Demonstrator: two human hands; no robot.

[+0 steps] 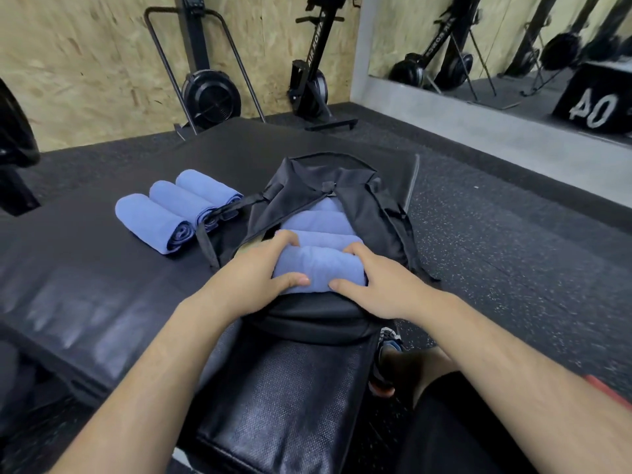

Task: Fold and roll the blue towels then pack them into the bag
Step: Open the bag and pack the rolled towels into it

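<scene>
Blue rolled towel (319, 266) sits at the near end of the open black bag (372, 206), gripped from both sides — the left hand (254, 271) wraps its left end, the right hand (371, 283) its right end, thumbs pressed on the near face. Deeper in the bag lie more rolled towels (321, 222), side by side. Left of the bag, three rolled towels (174, 208) rest touching in a row on the black padded counter (85, 261) — a bag strap (205, 241) crosses their near ends.
</scene>
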